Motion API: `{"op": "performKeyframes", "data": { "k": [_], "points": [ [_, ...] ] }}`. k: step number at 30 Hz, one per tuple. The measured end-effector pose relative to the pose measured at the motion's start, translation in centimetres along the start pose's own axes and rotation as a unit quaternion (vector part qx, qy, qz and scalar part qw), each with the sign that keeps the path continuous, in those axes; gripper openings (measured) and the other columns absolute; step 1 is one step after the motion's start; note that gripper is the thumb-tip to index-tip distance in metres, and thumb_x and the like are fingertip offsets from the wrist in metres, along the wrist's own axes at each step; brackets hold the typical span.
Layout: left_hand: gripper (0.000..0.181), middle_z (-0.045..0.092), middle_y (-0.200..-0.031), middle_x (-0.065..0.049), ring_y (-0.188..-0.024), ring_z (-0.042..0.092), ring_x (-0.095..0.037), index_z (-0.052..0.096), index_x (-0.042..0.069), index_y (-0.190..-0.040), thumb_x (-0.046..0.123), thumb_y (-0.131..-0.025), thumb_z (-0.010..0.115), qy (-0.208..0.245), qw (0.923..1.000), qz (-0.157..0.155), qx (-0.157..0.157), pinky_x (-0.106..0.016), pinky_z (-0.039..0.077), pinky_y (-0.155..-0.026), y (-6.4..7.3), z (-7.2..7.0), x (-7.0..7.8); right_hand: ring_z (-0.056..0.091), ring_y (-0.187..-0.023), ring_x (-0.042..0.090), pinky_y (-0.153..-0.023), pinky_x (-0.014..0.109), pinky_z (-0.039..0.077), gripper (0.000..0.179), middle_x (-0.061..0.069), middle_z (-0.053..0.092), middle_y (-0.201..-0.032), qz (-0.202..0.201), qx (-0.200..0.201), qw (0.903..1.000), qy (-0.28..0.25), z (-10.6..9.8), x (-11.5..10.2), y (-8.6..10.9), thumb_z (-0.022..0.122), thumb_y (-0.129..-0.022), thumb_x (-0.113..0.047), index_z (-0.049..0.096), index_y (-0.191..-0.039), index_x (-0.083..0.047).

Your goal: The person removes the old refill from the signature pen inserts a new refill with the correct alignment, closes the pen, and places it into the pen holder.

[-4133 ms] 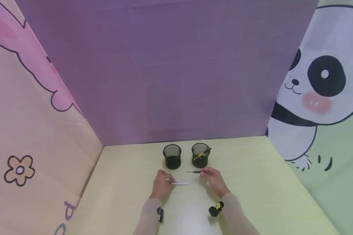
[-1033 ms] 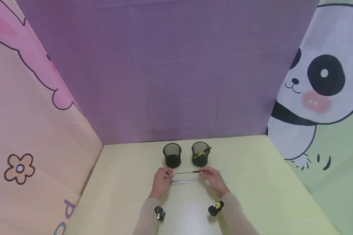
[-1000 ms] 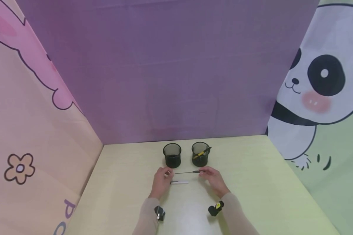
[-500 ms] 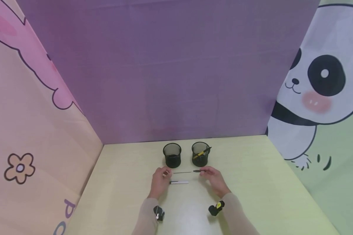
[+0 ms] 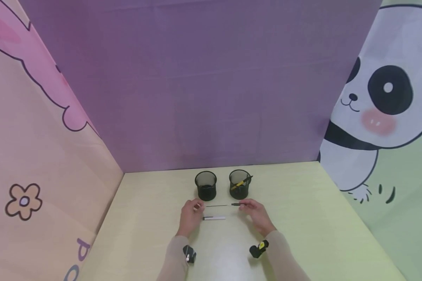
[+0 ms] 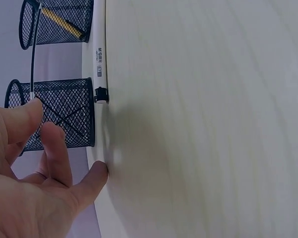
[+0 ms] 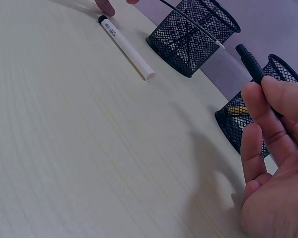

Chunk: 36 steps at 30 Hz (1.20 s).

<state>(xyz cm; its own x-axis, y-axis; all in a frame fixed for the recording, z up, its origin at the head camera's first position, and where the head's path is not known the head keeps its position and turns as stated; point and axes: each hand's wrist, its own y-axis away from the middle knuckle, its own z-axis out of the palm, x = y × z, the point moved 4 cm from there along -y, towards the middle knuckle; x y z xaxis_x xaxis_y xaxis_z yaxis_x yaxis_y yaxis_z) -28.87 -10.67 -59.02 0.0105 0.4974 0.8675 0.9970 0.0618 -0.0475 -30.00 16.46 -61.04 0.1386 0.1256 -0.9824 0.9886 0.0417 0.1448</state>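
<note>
Two slim parts face each other end to end above the worktop (image 5: 144, 214): a refill (image 5: 216, 205) on the left and a black tip (image 5: 235, 204) on the right, with a small gap between them, not touching. That gap looks like the relation that counts. The refill's long axis runs left to right, its silver point aimed right at the tip; the two lie roughly in line.

The left hand (image 5: 191, 216) has its grip pinching the refill's left end, another fingertip reaching down to the worktop or just above it. The right hand (image 5: 256, 214) pinches the tip between its fingertips, the tip's free end jutting left.

On the near side, a white barrel (image 5: 214, 218) lies on the worktop almost parallel to the refill, its black end closest to the left hand. Two mesh cups (image 5: 206, 193) stand just beyond, on the far side.
</note>
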Motion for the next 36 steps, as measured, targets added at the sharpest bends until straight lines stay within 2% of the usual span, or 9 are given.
{"op": "performKeyframes", "data": {
  "k": [8, 14, 18, 25, 32, 36],
  "points": [
    [0.002, 0.060, -0.100, -0.007, -0.086, 0.056, -0.019, 0.069, 0.011, -0.098, 0.012, -0.097, 0.067, -0.019, 0.9998, -0.007, 0.005, -0.031, 0.048, -0.072, -0.23, 0.21, -0.07, 0.067, -0.097, 0.013, -0.093, 0.033, 0.050, 0.030, 0.021, 0.072, -0.115, 0.004, -0.001, 1.0000, 0.000, -0.06, 0.18, -0.15, 0.065, -0.099, -0.012, 0.065, -0.124, 0.004],
    [0.004, 0.059, -0.096, -0.005, -0.085, 0.052, -0.020, 0.070, 0.016, -0.094, 0.012, -0.093, 0.071, -0.069, 0.9974, -0.010, 0.021, -0.034, 0.040, -0.071, -0.15, 0.17, 0.11, 0.068, -0.098, 0.013, -0.094, 0.034, 0.050, 0.030, 0.022, 0.072, -0.115, 0.003, -0.004, 0.9999, -0.014, 0.02, 0.20, -0.20, 0.066, -0.098, -0.010, 0.065, -0.124, 0.004],
    [0.004, 0.057, -0.092, -0.002, -0.083, 0.050, -0.019, 0.071, 0.020, -0.091, 0.016, -0.092, 0.071, -0.099, 0.9943, -0.027, 0.030, -0.037, 0.034, -0.072, -0.20, 0.16, 0.07, 0.068, -0.098, 0.013, -0.094, 0.034, 0.051, 0.030, 0.021, 0.072, -0.116, 0.003, -0.004, 0.9999, -0.009, -0.02, 0.21, -0.13, 0.066, -0.098, -0.012, 0.065, -0.124, 0.004],
    [0.006, 0.056, -0.088, -0.001, -0.081, 0.049, -0.019, 0.072, 0.022, -0.088, 0.016, -0.088, 0.073, -0.114, 0.9924, -0.037, 0.027, -0.042, 0.034, -0.076, -0.40, 0.50, -0.31, 0.067, -0.099, 0.014, -0.094, 0.034, 0.050, 0.029, 0.022, 0.072, -0.117, -0.001, -0.007, 1.0000, -0.006, 0.00, 0.24, -0.17, 0.065, -0.099, -0.012, 0.065, -0.124, 0.003],
    [0.003, 0.057, -0.088, -0.002, -0.082, 0.050, -0.020, 0.073, 0.015, -0.089, 0.018, -0.090, 0.073, -0.117, 0.9920, -0.041, 0.022, -0.053, 0.036, -0.082, -0.57, 0.57, -0.52, 0.067, -0.100, 0.015, -0.099, 0.040, 0.050, 0.028, 0.020, 0.072, -0.117, 0.000, -0.010, 0.9999, -0.003, -0.07, 0.08, -0.07, 0.064, -0.100, -0.012, 0.065, -0.124, 0.002],
    [0.004, 0.057, -0.086, -0.002, -0.081, 0.051, -0.020, 0.072, 0.017, -0.085, 0.016, -0.088, 0.074, -0.119, 0.9917, -0.040, 0.025, -0.053, 0.036, -0.082, -0.61, 0.48, -0.61, 0.067, -0.099, 0.013, -0.097, 0.037, 0.050, 0.027, 0.017, 0.073, -0.115, 0.003, -0.012, 0.9999, 0.001, -0.02, 0.26, -0.12, 0.065, -0.100, -0.013, 0.067, -0.123, 0.000]
  ]
}}
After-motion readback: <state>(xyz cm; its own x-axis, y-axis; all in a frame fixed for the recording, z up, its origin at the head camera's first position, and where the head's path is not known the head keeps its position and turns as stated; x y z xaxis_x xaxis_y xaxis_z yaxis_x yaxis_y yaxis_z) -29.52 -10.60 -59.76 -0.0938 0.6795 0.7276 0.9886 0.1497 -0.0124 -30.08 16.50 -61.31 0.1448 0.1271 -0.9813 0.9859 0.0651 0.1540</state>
